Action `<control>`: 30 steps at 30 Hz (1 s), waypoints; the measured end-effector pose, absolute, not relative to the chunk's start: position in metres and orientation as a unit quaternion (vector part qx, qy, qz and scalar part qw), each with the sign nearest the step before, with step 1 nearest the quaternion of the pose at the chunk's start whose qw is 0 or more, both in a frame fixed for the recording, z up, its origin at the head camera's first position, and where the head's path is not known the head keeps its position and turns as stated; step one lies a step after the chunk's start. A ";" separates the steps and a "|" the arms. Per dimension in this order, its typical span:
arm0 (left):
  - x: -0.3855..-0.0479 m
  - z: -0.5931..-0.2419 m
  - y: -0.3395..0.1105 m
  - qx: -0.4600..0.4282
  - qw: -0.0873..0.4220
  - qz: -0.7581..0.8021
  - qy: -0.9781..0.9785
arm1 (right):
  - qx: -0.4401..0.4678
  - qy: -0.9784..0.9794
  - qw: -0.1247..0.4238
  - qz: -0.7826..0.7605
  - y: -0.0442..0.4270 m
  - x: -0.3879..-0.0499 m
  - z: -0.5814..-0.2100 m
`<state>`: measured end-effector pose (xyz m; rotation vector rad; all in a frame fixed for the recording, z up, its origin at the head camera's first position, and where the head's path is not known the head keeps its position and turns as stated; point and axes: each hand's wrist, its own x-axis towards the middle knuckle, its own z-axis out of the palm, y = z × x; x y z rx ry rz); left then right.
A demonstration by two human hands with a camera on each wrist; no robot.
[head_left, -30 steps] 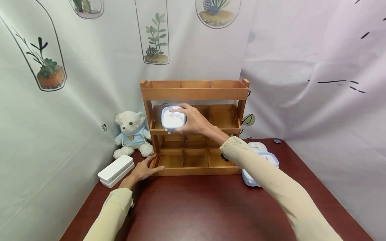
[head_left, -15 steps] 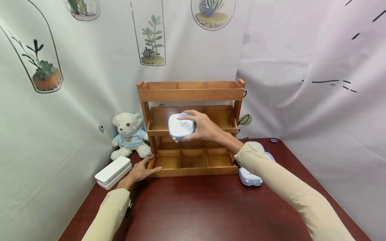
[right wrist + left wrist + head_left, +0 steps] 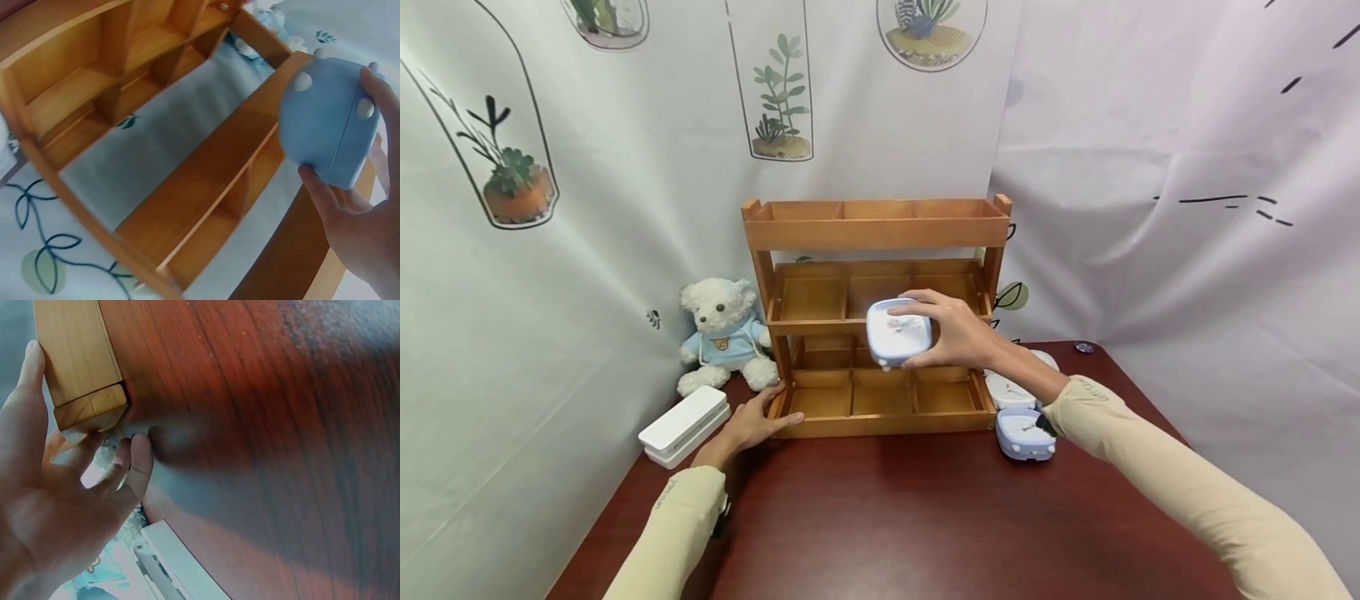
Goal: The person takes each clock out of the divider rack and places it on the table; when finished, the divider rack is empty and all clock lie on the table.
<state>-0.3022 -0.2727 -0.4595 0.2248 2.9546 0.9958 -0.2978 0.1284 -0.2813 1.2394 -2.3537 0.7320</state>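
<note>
My right hand holds a small blue-rimmed alarm clock by its edges in front of the rack's middle tiers, its white dial toward the head camera. In the right wrist view, the clock's blue back with white knobs shows between thumb and fingers. My left hand grips the lower left corner of a wooden tiered rack. The left wrist view shows the thumb on one side of that wooden corner and the curled fingers on the other.
Beside the rack's right side stand more small clocks, a blue one in front of white ones. On the left are a white teddy bear and a white oblong case. Printed curtains hang behind the dark red table.
My right hand has carried the clock right and down, from the rack's left side to right of its middle. The left hand stays on the rack's corner.
</note>
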 end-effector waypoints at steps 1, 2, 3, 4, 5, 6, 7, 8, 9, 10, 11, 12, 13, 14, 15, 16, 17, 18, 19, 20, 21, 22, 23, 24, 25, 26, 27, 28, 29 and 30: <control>-0.302 -0.459 -0.273 0.074 0.007 0.317 0.946 | 0.436 -0.840 0.189 0.261 0.133 -0.297 -0.283; -0.302 -0.459 -0.272 0.075 0.007 0.314 0.946 | 0.432 -0.842 0.189 0.260 0.139 -0.296 -0.284; -0.302 -0.459 -0.272 0.075 0.007 0.314 0.946 | 0.429 -0.844 0.190 0.260 0.144 -0.295 -0.285; -0.302 -0.458 -0.272 0.074 0.008 0.316 0.946 | 0.425 -0.846 0.191 0.259 0.149 -0.294 -0.286; -0.302 -0.458 -0.272 0.073 0.008 0.316 0.946 | 0.422 -0.848 0.192 0.256 0.154 -0.294 -0.287; -0.302 -0.457 -0.272 0.073 0.008 0.316 0.946 | 0.419 -0.850 0.193 0.253 0.160 -0.293 -0.288; -0.302 -0.456 -0.272 0.074 0.008 0.315 0.946 | 0.416 -0.852 0.193 0.252 0.165 -0.292 -0.289; -0.302 -0.456 -0.272 0.072 0.009 0.316 0.946 | 0.412 -0.855 0.193 0.248 0.171 -0.291 -0.290; -0.301 -0.456 -0.272 0.072 0.010 0.317 0.945 | 0.409 -0.858 0.192 0.246 0.176 -0.291 -0.291; -0.301 -0.455 -0.272 0.071 0.011 0.317 0.946 | 0.404 -0.861 0.191 0.243 0.182 -0.290 -0.293; -0.301 -0.455 -0.271 0.070 0.013 0.317 0.946 | 0.401 -0.863 0.189 0.243 0.188 -0.289 -0.294; -0.300 -0.456 -0.271 0.072 0.013 0.315 0.946 | 0.398 -0.864 0.187 0.245 0.194 -0.288 -0.296; -0.300 -0.456 -0.271 0.071 0.014 0.314 0.947 | 0.395 -0.866 0.187 0.243 0.199 -0.286 -0.298; -0.300 -0.456 -0.271 0.071 0.015 0.314 0.947 | 0.392 -0.868 0.188 0.241 0.205 -0.285 -0.300; -0.301 -0.456 -0.271 0.070 0.015 0.314 0.947 | 0.389 -0.869 0.190 0.240 0.211 -0.284 -0.302; -0.301 -0.456 -0.271 0.070 0.014 0.315 0.946 | 0.386 -0.870 0.191 0.239 0.217 -0.283 -0.304; -0.301 -0.457 -0.271 0.071 0.013 0.316 0.946 | 0.385 -0.871 0.193 0.236 0.222 -0.282 -0.306; -0.301 -0.457 -0.271 0.073 0.011 0.316 0.946 | 0.382 -0.873 0.196 0.232 0.228 -0.281 -0.308; -0.300 -0.458 -0.271 0.073 0.010 0.317 0.946 | 0.380 -0.874 0.198 0.230 0.233 -0.280 -0.311; -0.300 -0.458 -0.271 0.073 0.009 0.318 0.945 | 0.378 -0.875 0.200 0.230 0.239 -0.279 -0.313; -0.300 -0.458 -0.271 0.073 0.009 0.319 0.945 | 0.376 -0.875 0.203 0.228 0.244 -0.278 -0.315; -0.300 -0.458 -0.271 0.074 0.009 0.319 0.945 | 0.373 -0.876 0.205 0.226 0.250 -0.277 -0.317; -0.300 -0.458 -0.271 0.073 0.010 0.319 0.945 | 0.370 -0.877 0.209 0.222 0.256 -0.276 -0.319; -0.300 -0.458 -0.271 0.073 0.011 0.318 0.945 | 0.367 -0.879 0.211 0.221 0.261 -0.275 -0.321; -0.300 -0.457 -0.271 0.073 0.011 0.318 0.945 | 0.364 -0.880 0.214 0.217 0.267 -0.274 -0.323; -0.300 -0.457 -0.271 0.073 0.012 0.318 0.945 | 0.361 -0.881 0.218 0.212 0.272 -0.273 -0.325; -0.300 -0.457 -0.271 0.073 0.013 0.319 0.945 | 0.360 -0.883 0.221 0.206 0.278 -0.273 -0.326; -0.300 -0.457 -0.271 0.073 0.013 0.319 0.945 | 0.359 -0.884 0.222 0.201 0.284 -0.273 -0.327; -0.300 -0.457 -0.271 0.074 0.013 0.319 0.945 | 0.358 -0.885 0.224 0.197 0.290 -0.273 -0.328; -0.300 -0.457 -0.271 0.074 0.012 0.319 0.945 | 0.357 -0.886 0.224 0.194 0.295 -0.272 -0.330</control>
